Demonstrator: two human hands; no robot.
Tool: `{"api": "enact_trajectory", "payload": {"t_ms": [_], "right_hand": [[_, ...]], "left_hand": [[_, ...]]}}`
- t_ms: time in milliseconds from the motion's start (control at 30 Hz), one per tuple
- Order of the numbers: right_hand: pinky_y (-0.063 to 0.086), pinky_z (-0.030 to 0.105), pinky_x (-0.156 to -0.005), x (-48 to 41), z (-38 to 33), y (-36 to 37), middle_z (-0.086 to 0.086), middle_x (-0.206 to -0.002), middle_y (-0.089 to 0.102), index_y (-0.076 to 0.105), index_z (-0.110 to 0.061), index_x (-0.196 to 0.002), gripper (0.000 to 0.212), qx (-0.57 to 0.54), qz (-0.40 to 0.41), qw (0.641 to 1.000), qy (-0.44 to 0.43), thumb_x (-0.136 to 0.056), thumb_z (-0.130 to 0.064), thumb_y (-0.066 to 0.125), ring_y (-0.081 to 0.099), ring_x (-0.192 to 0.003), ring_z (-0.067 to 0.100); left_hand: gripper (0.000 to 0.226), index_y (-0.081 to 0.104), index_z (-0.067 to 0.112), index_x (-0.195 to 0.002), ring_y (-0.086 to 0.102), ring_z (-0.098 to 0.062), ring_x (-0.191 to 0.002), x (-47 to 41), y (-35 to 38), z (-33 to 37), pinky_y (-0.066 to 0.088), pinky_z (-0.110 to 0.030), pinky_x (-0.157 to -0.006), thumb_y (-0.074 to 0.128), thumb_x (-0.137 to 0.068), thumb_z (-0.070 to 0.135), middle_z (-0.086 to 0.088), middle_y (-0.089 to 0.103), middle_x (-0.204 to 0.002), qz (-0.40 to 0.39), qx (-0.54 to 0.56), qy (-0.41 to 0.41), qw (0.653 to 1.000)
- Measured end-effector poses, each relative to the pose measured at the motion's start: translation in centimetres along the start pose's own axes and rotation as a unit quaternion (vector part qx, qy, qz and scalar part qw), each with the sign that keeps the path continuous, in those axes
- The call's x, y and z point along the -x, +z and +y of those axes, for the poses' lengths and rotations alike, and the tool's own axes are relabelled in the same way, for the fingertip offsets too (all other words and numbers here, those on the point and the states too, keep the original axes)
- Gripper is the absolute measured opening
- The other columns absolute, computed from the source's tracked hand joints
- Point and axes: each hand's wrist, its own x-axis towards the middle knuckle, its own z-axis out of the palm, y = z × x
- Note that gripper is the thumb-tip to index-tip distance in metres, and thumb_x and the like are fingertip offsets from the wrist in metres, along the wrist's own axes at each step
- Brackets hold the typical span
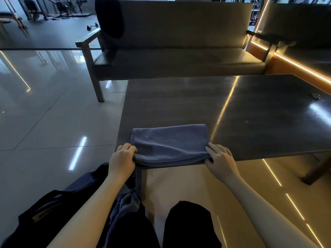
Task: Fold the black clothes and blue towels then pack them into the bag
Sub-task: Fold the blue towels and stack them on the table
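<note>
A folded blue towel (170,144) lies at the near left corner of the dark table (250,113). My left hand (122,161) pinches the towel's near left corner. My right hand (219,158) grips its near right corner at the table edge. Another blue cloth (125,204) hangs over my left knee. A dark bag (53,210) with a yellow mark sits on the floor at my lower left, partly hidden by my left forearm. A black garment (110,17) hangs over the left end of the sofa back.
A grey sofa (179,56) with wooden arms stands beyond the table. A small metal object (315,96) lies near the table's far right edge. Glossy tiled floor (44,113) spreads to the left. Lit strips run along the right wall.
</note>
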Motion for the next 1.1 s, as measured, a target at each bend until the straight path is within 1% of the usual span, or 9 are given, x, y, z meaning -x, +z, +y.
{"api": "enact_trajectory", "payload": {"t_ms": [67, 167, 300, 433, 533, 667, 800, 1000, 1100], "right_hand": [[0.036, 0.048, -0.104, 0.4, -0.1, -0.1, 0.010, -0.128, 0.061, 0.064, -0.009, -0.123, 0.061, 0.034, -0.008, 0.999, -0.014, -0.084, -0.047, 0.037, 0.056, -0.120, 0.028], [0.030, 0.048, -0.109, 0.8, -0.2, 0.2, 0.008, -0.135, 0.056, 0.061, -0.015, -0.128, 0.070, 0.043, -0.015, 0.999, -0.019, -0.084, -0.058, 0.028, 0.050, -0.126, 0.028], [0.025, 0.046, -0.112, 0.9, -0.9, 0.4, 0.008, -0.139, 0.053, 0.060, -0.015, -0.128, 0.073, -0.004, -0.010, 1.000, 0.018, -0.086, -0.060, 0.020, 0.044, -0.131, 0.027], [0.026, 0.046, -0.111, 0.5, -1.2, 0.1, 0.007, -0.132, 0.059, 0.067, -0.015, -0.119, 0.069, -0.030, 0.014, 0.999, 0.031, -0.089, -0.055, 0.019, 0.047, -0.128, 0.025], [0.030, 0.047, -0.108, -0.6, -1.9, -0.3, 0.006, -0.120, 0.066, 0.073, -0.014, -0.105, 0.055, -0.048, 0.065, 0.997, 0.016, -0.092, -0.045, 0.029, 0.054, -0.120, 0.025], [0.040, 0.036, -0.095, -3.6, -4.3, -1.3, 0.003, -0.101, 0.069, 0.073, -0.009, -0.092, 0.023, -0.132, 0.075, 0.988, 0.000, -0.095, -0.021, 0.053, 0.058, -0.103, 0.017], [0.040, 0.032, -0.056, -7.5, -7.5, -1.8, 0.010, -0.061, 0.060, 0.065, 0.000, -0.071, 0.038, -0.277, -0.057, 0.959, 0.037, -0.096, -0.026, 0.054, 0.051, -0.055, 0.016], [0.038, 0.032, -0.064, -12.5, -13.5, -1.6, 0.009, -0.075, 0.061, 0.065, -0.005, -0.083, 0.049, -0.294, -0.221, 0.928, 0.055, -0.092, -0.051, 0.050, 0.053, -0.069, 0.018], [0.039, 0.029, -0.061, -13.5, -15.7, -0.8, 0.007, -0.080, 0.060, 0.063, -0.004, -0.093, 0.042, -0.264, -0.248, 0.931, 0.053, -0.085, -0.045, 0.062, 0.054, -0.074, 0.019]], "left_hand": [[0.030, 0.054, 0.010, -0.118, 0.052, -0.029, -0.104, 0.3, 0.0, 0.1, 0.045, -0.036, -0.079, 0.052, -0.088, 0.009, -0.011, 0.054, -0.115, -0.019, 0.083, -0.107, 0.991], [0.032, 0.054, 0.007, -0.121, 0.052, -0.027, -0.099, -0.1, -1.0, 0.9, 0.044, -0.036, -0.082, 0.042, -0.099, 0.026, -0.014, 0.057, -0.115, -0.049, 0.252, -0.246, 0.935], [0.041, 0.055, 0.007, -0.108, 0.053, -0.024, -0.093, -1.4, -1.6, 1.8, 0.042, -0.034, -0.080, 0.044, -0.096, 0.045, -0.008, 0.057, -0.102, -0.074, 0.349, -0.306, 0.883], [0.048, 0.048, 0.007, -0.122, 0.056, -0.022, -0.094, -1.6, -1.1, 3.0, 0.047, -0.033, -0.075, 0.071, -0.080, 0.018, -0.009, 0.059, -0.112, -0.071, 0.339, -0.310, 0.885], [0.054, 0.045, 0.010, -0.129, 0.052, -0.016, -0.094, -0.9, -0.9, 4.7, 0.044, -0.028, -0.075, 0.067, -0.081, 0.004, -0.002, 0.055, -0.109, -0.014, 0.353, -0.258, 0.899], [0.031, 0.063, 0.009, -0.113, 0.058, -0.012, -0.092, -0.5, -0.5, 6.4, 0.043, -0.020, -0.077, 0.066, -0.083, 0.003, -0.003, 0.064, -0.101, 0.025, 0.311, -0.110, 0.944], [0.017, 0.069, 0.010, -0.103, 0.062, -0.012, -0.087, -0.4, 0.2, 7.6, 0.051, -0.025, -0.077, 0.066, -0.086, 0.010, -0.003, 0.069, -0.095, 0.043, 0.297, -0.059, 0.952], [0.024, 0.071, 0.011, -0.108, 0.065, -0.017, -0.091, 0.2, 1.0, 7.1, 0.052, -0.026, -0.081, 0.067, -0.085, 0.010, -0.006, 0.070, -0.101, 0.067, 0.273, -0.012, 0.960], [0.018, 0.073, 0.008, -0.101, 0.065, -0.021, -0.086, 0.3, 0.7, 7.3, 0.051, -0.027, -0.073, 0.066, -0.084, 0.007, -0.007, 0.071, -0.094, 0.074, 0.235, 0.042, 0.968]]}}
